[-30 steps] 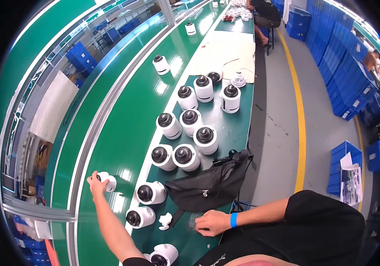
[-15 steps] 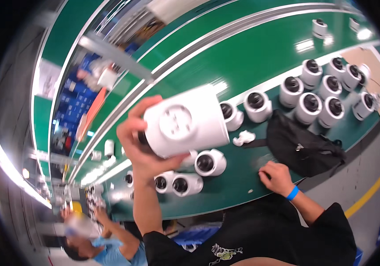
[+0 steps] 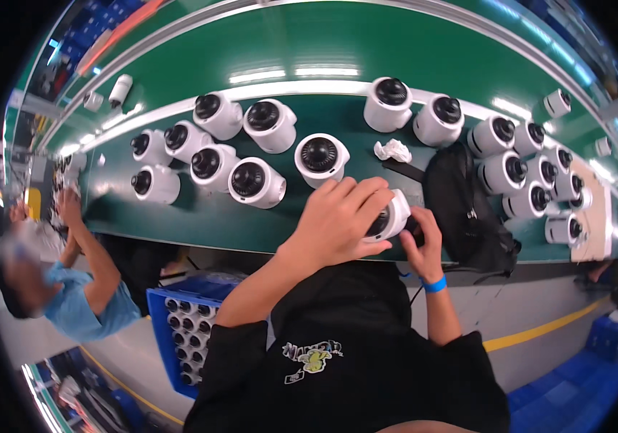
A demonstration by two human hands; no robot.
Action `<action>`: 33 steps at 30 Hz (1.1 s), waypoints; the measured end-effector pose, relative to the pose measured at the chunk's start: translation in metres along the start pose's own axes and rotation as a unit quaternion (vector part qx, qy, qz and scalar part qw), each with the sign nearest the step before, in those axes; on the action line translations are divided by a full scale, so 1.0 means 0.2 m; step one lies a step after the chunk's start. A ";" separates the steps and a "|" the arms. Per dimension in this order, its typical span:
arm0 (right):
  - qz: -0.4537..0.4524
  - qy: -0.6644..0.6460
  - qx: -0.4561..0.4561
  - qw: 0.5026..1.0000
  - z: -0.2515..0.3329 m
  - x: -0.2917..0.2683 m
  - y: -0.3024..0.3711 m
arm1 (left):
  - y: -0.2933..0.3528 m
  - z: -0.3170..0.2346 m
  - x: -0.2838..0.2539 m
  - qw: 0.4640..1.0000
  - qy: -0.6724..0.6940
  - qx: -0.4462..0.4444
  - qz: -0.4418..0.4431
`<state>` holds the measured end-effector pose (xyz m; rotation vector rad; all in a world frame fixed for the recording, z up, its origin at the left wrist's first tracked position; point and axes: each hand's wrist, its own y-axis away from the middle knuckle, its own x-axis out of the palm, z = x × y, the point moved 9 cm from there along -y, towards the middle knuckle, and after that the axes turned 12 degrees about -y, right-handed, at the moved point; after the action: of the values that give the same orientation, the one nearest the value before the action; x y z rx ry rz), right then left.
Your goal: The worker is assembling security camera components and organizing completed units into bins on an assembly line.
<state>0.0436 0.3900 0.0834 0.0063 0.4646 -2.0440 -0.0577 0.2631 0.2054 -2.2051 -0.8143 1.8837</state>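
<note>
Near the table's front edge, my left hand point(image 3: 343, 219) is wrapped over a white dome security camera point(image 3: 397, 215), its dark lens end partly hidden under the fingers. Against the camera's right end is my right hand point(image 3: 426, 244), with a blue band on the wrist. Its thumb and fingers close around something small and dark there, which I cannot make out. Just beyond my left hand another dome camera point(image 3: 321, 160) stands upright on the green table. A crumpled white tissue point(image 3: 393, 151) lies farther back, beside a black bag point(image 3: 460, 209).
Several dome cameras point(image 3: 249, 180) stand to the left, and another group point(image 3: 505, 173) to the right near a cardboard sheet point(image 3: 596, 234). A blue crate point(image 3: 161, 335) below the table holds more cameras. At the far left, a person in a light blue shirt point(image 3: 92, 307) works.
The held camera has come down from in front of my view to the table's front edge. My right hand has joined it. The view has swung left and lower.
</note>
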 end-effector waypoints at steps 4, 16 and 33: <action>0.069 0.106 -0.028 0.992 0.05 0.06 0.04 | 0.00 -0.01 0.16 0.999 -0.016 -0.032 -0.005; -0.093 -0.075 0.039 0.992 -0.18 0.08 -0.02 | 0.19 0.00 0.43 0.946 0.220 -0.115 -0.208; -0.080 -0.095 0.025 0.992 -0.26 0.08 -0.03 | 0.31 0.09 0.50 0.915 0.227 -0.252 -0.218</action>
<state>0.0201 0.3959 0.0348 -0.1994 0.3030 -2.1877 -0.0477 0.2537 0.0872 -2.3068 -1.6482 0.9706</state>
